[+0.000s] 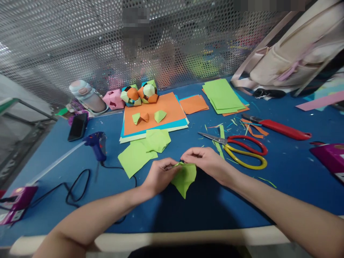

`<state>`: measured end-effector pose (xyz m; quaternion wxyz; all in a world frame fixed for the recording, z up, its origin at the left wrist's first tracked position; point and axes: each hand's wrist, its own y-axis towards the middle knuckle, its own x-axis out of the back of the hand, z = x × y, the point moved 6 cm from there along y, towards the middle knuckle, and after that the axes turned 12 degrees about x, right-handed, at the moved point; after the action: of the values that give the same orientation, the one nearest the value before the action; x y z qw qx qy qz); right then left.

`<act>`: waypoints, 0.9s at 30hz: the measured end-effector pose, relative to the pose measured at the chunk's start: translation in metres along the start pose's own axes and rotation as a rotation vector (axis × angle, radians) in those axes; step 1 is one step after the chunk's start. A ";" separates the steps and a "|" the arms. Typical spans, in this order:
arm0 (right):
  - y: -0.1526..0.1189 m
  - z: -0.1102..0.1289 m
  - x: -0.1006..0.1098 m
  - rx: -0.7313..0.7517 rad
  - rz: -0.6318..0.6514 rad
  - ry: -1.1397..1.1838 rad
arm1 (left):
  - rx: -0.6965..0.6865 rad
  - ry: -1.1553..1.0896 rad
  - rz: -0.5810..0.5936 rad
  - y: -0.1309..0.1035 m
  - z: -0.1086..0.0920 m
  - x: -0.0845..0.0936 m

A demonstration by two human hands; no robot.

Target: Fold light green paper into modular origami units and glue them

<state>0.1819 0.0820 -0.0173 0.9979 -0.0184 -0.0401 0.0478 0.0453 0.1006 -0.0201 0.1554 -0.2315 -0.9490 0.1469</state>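
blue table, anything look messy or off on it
Mostly tidy, but thin green, orange and blue paper scraps lie loose around the open scissors and the red-handled cutter, unlike the stacked green sheets. Nothing looks spilled.

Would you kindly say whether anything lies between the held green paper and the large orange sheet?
Yes: loose green sheets lie partly between the green paper in the hands and the orange sheet.
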 end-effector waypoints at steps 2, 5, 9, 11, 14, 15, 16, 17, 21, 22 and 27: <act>-0.001 0.001 -0.003 -0.015 0.054 -0.002 | 0.002 -0.008 0.027 0.000 0.000 -0.001; -0.003 0.004 -0.005 0.004 0.097 0.007 | 0.039 -0.037 0.064 0.001 0.002 -0.002; -0.004 0.007 -0.006 0.042 0.121 -0.012 | 0.086 -0.068 0.111 0.002 0.006 -0.004; -0.005 0.008 -0.006 0.057 0.128 -0.041 | 0.097 -0.062 0.120 0.002 0.007 -0.004; -0.005 0.009 -0.006 0.091 0.131 -0.106 | 0.120 -0.046 0.122 0.002 0.008 -0.004; -0.005 0.009 -0.006 0.105 0.132 -0.127 | 0.125 -0.041 0.122 0.001 0.008 -0.004; -0.005 0.010 -0.006 0.120 0.133 -0.149 | 0.126 -0.037 0.123 0.001 0.008 -0.004; -0.005 0.011 -0.006 0.138 0.133 -0.171 | 0.124 -0.034 0.123 0.001 0.008 -0.004; -0.006 0.017 -0.007 0.226 0.124 -0.252 | 0.112 -0.013 0.133 0.001 0.007 -0.005; -0.006 0.018 -0.007 0.245 0.121 -0.266 | 0.111 -0.005 0.137 0.001 0.007 -0.005; -0.008 0.022 -0.009 0.339 0.135 -0.321 | 0.087 0.054 0.142 0.001 0.006 -0.006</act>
<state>0.1718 0.0735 0.0044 0.9621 0.1544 -0.1881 0.1228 0.0483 0.0974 -0.0266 0.1798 -0.2954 -0.9184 0.1922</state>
